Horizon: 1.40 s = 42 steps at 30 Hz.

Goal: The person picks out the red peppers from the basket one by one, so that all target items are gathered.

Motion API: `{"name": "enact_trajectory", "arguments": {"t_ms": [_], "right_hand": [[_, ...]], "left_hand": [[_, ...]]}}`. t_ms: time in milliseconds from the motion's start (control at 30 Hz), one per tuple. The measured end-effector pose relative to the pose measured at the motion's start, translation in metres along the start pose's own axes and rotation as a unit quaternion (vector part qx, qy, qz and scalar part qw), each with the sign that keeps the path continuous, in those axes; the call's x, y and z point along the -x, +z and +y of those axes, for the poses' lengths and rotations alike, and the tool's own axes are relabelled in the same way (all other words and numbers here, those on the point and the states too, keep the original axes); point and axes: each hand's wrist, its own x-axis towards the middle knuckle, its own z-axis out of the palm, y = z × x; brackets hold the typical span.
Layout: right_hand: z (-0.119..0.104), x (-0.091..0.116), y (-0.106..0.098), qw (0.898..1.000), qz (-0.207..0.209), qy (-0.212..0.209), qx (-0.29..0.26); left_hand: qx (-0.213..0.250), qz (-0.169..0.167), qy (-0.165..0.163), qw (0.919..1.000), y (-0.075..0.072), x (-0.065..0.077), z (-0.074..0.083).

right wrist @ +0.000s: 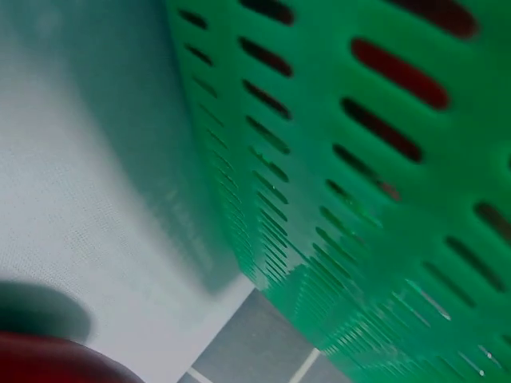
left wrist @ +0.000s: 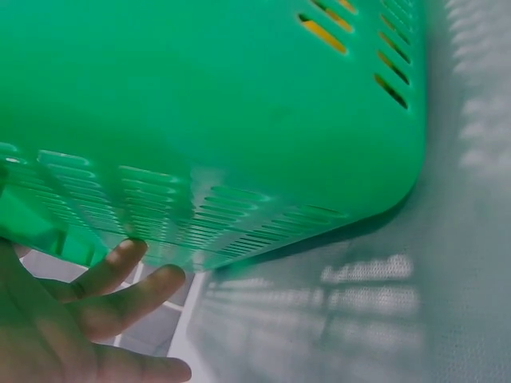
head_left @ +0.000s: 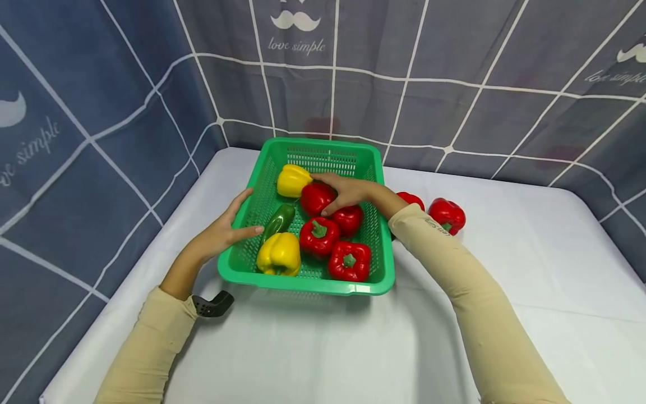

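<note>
A green plastic basket (head_left: 308, 285) holds several bell peppers. My right hand (head_left: 345, 189) reaches over its right rim and grips a red bell pepper (head_left: 315, 198), thumb on the near side and fingers on the far side. Beside that hand are a yellow bell pepper (head_left: 293, 180) and another red bell pepper (head_left: 349, 220). At the left rim is my left hand (head_left: 222, 229), its thumb pointing over the edge. In the left wrist view, the spread fingers (left wrist: 132, 307) of this hand lie outside the slotted wall. Near the thumb, a green pepper (head_left: 279, 223) leans by a front yellow bell pepper (head_left: 280, 254).
Two more red bell peppers (head_left: 319, 237) (head_left: 349, 261) sit at the basket's front. On the white table (head_left: 323, 348), a red bell pepper (head_left: 447, 215) lies right of the basket, with another (head_left: 411, 200) partly behind the right forearm. Grey checked curtains (head_left: 373, 106) hang along the back and left.
</note>
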Motion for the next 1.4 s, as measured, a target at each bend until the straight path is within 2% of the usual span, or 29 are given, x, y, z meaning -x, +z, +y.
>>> {"name": "enact_trajectory", "arguments": {"t_ms": [200, 400, 733, 967, 1267, 1400], "right_hand": [[-0.0031, -0.0004, -0.0033, 0.999, -0.027, 0.026, -0.02], [-0.0044, -0.0006, -0.0054, 0.999, -0.027, 0.036, -0.024], [-0.0028, 0.002, -0.0008, 0.999, -0.026, 0.034, -0.012], [-0.0017, 0.0043, 0.0006, 1.0, -0.022, 0.011, 0.008], [0.0008, -0.001, 0.0033, 0.998, -0.042, 0.018, -0.053], [0.0025, -0.0018, 0.0035, 0.998, -0.038, 0.006, -0.052]], "left_hand": [[0.006, 0.007, 0.005, 0.9999, -0.0025, -0.0007, 0.0039], [0.01, 0.006, 0.008, 0.9999, -0.0024, -0.0015, 0.0049], [0.011, 0.001, 0.005, 0.9999, 0.001, -0.001, 0.0026], [0.013, -0.002, 0.009, 0.9999, 0.0031, -0.0036, 0.002], [0.016, 0.0, 0.005, 0.9999, 0.002, -0.0029, -0.0005], [0.015, 0.003, 0.005, 0.9999, 0.0023, -0.0038, -0.0022]]}}
